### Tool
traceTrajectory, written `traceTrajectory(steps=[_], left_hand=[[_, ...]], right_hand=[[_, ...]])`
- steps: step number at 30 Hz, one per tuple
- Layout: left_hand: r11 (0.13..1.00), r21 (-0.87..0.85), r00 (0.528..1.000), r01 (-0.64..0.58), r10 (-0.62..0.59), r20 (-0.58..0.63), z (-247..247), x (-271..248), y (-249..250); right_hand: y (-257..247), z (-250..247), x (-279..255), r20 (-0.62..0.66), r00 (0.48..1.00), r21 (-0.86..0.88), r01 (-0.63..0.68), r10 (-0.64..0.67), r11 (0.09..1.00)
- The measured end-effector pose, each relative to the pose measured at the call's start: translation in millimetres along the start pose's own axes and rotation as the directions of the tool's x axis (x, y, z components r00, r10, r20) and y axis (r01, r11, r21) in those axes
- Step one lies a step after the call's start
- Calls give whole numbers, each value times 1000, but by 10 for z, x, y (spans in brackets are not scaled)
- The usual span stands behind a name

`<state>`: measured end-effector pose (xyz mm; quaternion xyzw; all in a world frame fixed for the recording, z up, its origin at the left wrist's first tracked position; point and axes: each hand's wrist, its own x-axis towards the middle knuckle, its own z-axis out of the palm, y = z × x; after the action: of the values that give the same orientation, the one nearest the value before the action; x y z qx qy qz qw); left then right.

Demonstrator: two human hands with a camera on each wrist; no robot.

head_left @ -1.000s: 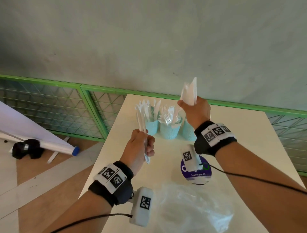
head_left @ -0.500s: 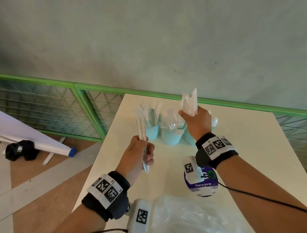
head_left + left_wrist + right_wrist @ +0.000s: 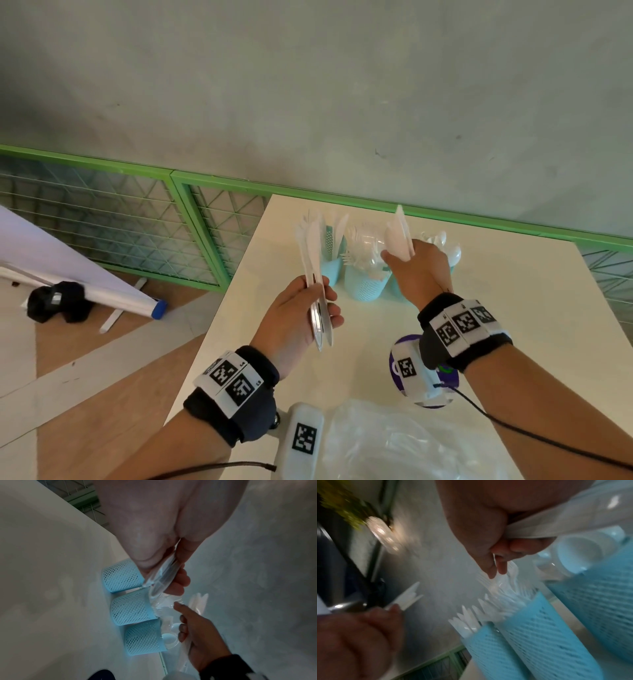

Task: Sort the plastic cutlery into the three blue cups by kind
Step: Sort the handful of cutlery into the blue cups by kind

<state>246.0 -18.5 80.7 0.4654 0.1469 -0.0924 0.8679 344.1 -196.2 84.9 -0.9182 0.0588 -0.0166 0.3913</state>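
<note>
Left hand (image 3: 297,310): fingers and thumb curled round the handles of a bundle of knives (image 3: 313,260), white and clear plastic, blades up toward 12 o'clock, held clear of the table (image 3: 507,284).

Right hand (image 3: 419,270): fingers closed on a second white bundle (image 3: 397,233), tips up; its kind cannot be told. It hangs over the cups, index finger loosely extended toward the fork tines.

Three blue cups, mesh-walled, standing in a touching row at 12 o'clock on the table:
- knife cup (image 3: 330,269), toward 11 o'clock, blades upright.
- fork cup (image 3: 366,286), middle.
- spoon cup (image 3: 597,601), toward 1 o'clock, largely hidden behind the right wrist in the head view.

Handling, as judged: pieces very light, thin, stiff but springy, smooth enough to slide against one another; a bundle likely fans or slips if the grip loosens. Best taken low on the handles, pinched flat, lowered handles first. Light cups may tip if knocked.

Other: clear plastic bag (image 3: 394,442) at 6 o'clock; purple round sticker (image 3: 448,377).
</note>
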Motion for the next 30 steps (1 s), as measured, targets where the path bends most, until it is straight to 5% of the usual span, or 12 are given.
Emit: traceTrajectory(steps=[2, 8, 15, 22, 30], left_hand=[[1000, 10, 1000, -9, 9, 17, 9, -23, 13], [975, 193, 991, -108, 91, 94, 84, -123, -20], [843, 462, 961, -275, 251, 115, 184, -229, 7], [734, 611, 950, -295, 292, 109, 100, -75, -63], [824, 510, 945, -245, 322, -65, 34, 366, 83]], right_hand=[[-130, -89, -143, -21, 999, 86, 47, -45, 995], [-488, -62, -637, 365, 913, 463, -8, -183, 886], [-477, -24, -604, 382, 917, 506, -108, -111, 856], [-397, -32, -581, 359, 930, 500, -119, -80, 858], [-166, -96, -579, 255, 966, 520, -177, 46, 836]])
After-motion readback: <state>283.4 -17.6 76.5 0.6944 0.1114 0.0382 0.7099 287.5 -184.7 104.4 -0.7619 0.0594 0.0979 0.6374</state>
